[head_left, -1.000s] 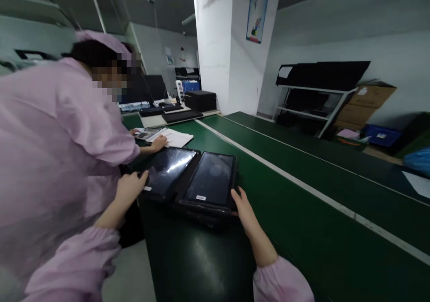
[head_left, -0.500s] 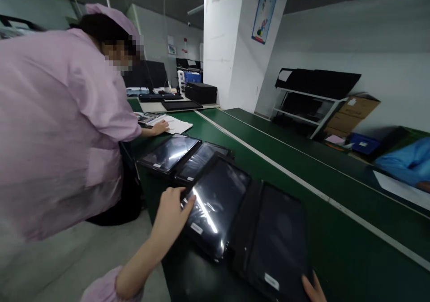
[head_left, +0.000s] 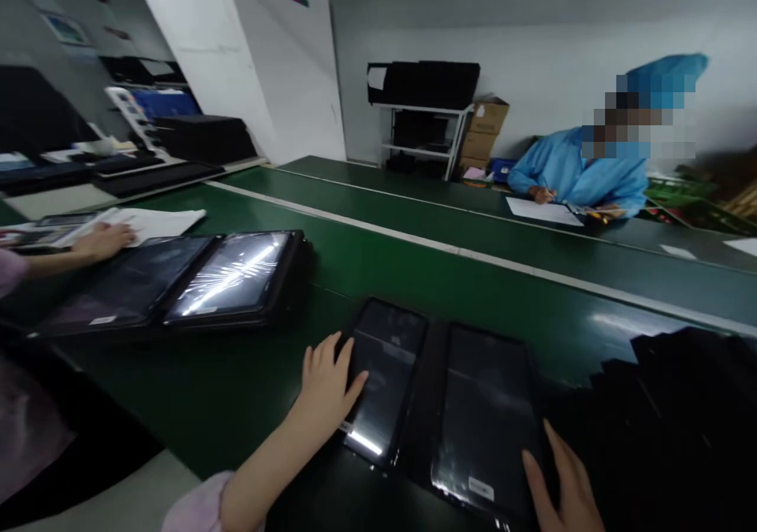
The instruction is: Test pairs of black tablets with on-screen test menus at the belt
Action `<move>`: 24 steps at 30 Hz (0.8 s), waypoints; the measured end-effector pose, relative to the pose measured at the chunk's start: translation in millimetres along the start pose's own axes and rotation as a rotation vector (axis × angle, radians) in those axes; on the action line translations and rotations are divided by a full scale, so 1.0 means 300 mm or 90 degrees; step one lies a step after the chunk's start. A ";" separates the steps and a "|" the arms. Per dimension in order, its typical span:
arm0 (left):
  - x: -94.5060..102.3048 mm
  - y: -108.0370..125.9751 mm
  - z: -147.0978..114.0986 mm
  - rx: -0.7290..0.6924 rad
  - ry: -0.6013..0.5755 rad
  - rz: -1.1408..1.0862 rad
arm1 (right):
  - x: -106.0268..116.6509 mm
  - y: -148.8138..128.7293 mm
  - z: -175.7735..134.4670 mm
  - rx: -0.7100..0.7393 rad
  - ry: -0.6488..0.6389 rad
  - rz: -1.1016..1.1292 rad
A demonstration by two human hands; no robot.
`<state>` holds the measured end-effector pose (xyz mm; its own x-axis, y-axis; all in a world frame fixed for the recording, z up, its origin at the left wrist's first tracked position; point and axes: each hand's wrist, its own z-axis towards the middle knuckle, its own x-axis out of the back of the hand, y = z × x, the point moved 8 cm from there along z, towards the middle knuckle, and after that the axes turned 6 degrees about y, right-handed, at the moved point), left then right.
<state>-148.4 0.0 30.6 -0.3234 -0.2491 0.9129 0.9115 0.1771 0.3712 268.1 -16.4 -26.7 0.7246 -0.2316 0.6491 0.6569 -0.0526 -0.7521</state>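
Two dark, flat tablets with black frames lie side by side in front of me, the left tablet and the right tablet. The right one bears a small white label near its lower edge. My left hand rests over the left tablet's outer edge, fingers spread and thumb on the screen. At the right tablet's outer edge, my right hand has its thumb on top and its fingers along the side. Farther left sits a stack of similar film-covered tablets.
A co-worker's hand rests by white papers on the left. Dark stacked pieces occupy the right. Across the green table, a person in blue sits with a paper sheet. A white pillar stands behind.
My view has turned right. The tablet pair under my hands has come away from the other tablets, leaving a gap. My left hand's fingers have spread over the left tablet.
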 end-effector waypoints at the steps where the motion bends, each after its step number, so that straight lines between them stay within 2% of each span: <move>1: -0.022 0.049 0.029 -0.037 -0.029 0.005 | -0.005 -0.009 0.013 0.002 0.016 -0.033; 5: -0.100 0.246 0.163 -0.154 -0.112 0.017 | -0.010 -0.111 0.088 0.033 0.048 -0.105; 7: -0.124 0.317 0.235 -0.185 -0.126 0.029 | -0.008 -0.164 0.143 0.010 0.068 -0.074; 9: -0.140 0.362 0.297 -0.201 -0.130 0.045 | -0.022 -0.218 0.211 0.026 0.076 -0.020; 11: -0.152 0.384 0.337 -0.209 -0.128 0.062 | -0.030 -0.242 0.275 0.035 0.112 0.037; 14: -0.159 0.395 0.352 -0.223 -0.118 0.081 | -0.042 -0.213 0.325 0.002 0.156 0.108; 17: -0.159 0.393 0.341 -0.231 -0.110 0.090 | -0.048 -0.181 0.314 -0.027 0.150 0.131; 24: -0.156 0.380 0.344 -0.246 -0.083 0.108 | -0.044 -0.196 0.274 -0.020 0.099 0.116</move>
<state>-55.5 130.0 47.6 -0.1681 -0.1211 0.9783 0.9745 -0.1698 0.1465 237.0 69.6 18.5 0.7881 -0.3865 0.4790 0.5099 -0.0258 -0.8598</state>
